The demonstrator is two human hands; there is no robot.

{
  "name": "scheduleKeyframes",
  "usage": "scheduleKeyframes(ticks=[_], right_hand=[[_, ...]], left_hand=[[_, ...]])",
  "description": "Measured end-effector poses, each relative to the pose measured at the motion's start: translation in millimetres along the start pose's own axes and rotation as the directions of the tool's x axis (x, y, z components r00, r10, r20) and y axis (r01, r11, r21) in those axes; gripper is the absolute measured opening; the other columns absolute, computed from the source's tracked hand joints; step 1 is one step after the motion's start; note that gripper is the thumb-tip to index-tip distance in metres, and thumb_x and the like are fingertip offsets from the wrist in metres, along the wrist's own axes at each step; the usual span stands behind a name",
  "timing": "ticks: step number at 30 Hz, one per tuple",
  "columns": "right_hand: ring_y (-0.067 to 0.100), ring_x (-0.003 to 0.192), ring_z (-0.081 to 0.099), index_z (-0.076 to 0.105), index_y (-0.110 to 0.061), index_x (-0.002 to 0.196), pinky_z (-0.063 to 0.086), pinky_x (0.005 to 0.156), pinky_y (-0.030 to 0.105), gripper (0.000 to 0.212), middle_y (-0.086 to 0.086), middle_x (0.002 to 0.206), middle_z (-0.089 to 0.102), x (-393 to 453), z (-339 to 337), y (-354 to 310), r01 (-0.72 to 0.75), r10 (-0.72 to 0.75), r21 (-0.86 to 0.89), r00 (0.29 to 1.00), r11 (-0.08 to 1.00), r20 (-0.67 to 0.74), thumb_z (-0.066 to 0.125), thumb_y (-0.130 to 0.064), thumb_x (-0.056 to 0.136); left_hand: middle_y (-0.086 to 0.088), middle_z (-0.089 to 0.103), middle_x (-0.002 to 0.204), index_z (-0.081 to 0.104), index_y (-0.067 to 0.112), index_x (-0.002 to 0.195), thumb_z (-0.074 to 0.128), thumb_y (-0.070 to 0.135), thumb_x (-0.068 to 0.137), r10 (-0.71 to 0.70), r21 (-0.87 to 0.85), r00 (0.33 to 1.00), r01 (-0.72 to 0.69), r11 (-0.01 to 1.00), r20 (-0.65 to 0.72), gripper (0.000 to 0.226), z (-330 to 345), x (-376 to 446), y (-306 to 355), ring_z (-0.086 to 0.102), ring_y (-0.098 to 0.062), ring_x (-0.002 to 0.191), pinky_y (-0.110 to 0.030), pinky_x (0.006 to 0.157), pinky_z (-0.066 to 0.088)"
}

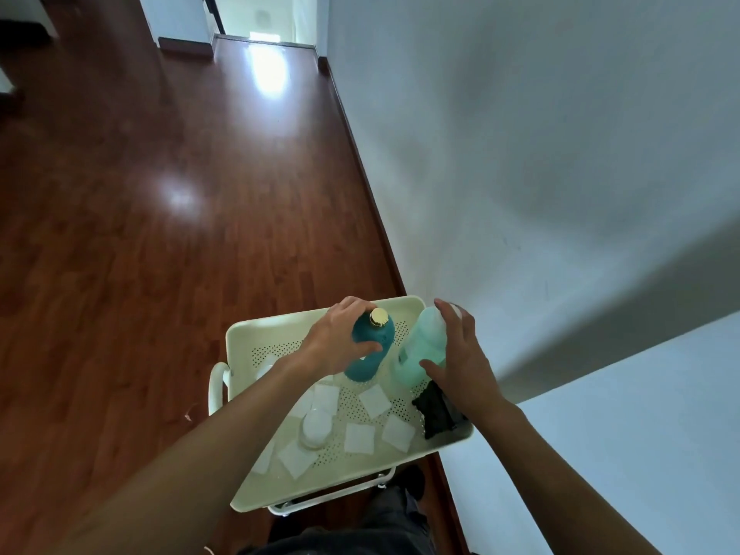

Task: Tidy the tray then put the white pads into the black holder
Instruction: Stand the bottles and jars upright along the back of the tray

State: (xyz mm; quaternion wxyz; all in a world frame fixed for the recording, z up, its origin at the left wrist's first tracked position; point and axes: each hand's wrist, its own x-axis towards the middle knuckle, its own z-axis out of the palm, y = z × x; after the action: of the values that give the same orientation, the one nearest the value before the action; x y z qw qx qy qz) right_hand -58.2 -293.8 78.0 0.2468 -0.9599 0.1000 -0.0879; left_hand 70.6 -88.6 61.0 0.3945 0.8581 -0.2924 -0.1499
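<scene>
A cream perforated tray (244,338) tops a small cart. Several white square pads (374,400) lie scattered over its floor. The black holder (434,412) sits at the tray's right edge, partly behind my right wrist. My left hand (340,340) grips a dark teal bottle with a gold cap (372,346), which stands upright at the tray's far side. My right hand (460,362) wraps around a pale green translucent bottle (420,350) beside it. A small clear jar with a white lid (316,428) stands near the front left among the pads.
The cart stands against a white wall (540,174) on the right. Glossy red-brown wood floor (160,214) stretches to the left and ahead toward a bright doorway (264,18). My dark trousers (360,530) are just below the tray's near edge.
</scene>
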Motion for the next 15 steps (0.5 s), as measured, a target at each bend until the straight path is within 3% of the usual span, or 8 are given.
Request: scheduleKeyframes(ticks=[7, 15], right_hand=[[0.026, 0.123, 0.051, 0.019, -0.034, 0.148, 0.063, 0.082, 0.043, 0.103, 0.002, 0.150, 0.027, 19, 4, 11, 0.060, -0.060, -0.014, 0.998, 0.998, -0.013, 0.087, -0.016, 0.073], [0.034, 0.121, 0.053, 0.018, -0.035, 0.149, 0.060, 0.083, 0.055, 0.105, 0.006, 0.149, 0.026, 69, 3, 17, 0.056, -0.056, -0.007, 0.998, 0.998, 0.008, 0.085, -0.010, 0.074]], left_hand=[[0.015, 0.055, 0.121, 0.057, 0.030, 0.124, 0.086, 0.029, 0.077, 0.001, -0.010, 1.000, 0.000, 1.000, 0.006, 0.055, 5, 4, -5, 0.054, -0.014, 0.111, -0.043, 0.094, 0.055], [0.015, 0.054, 0.121, 0.056, 0.029, 0.124, 0.085, 0.030, 0.078, 0.009, -0.001, 1.000, -0.009, 1.000, 0.002, 0.055, 5, 2, -6, 0.053, -0.014, 0.111, -0.042, 0.094, 0.055]])
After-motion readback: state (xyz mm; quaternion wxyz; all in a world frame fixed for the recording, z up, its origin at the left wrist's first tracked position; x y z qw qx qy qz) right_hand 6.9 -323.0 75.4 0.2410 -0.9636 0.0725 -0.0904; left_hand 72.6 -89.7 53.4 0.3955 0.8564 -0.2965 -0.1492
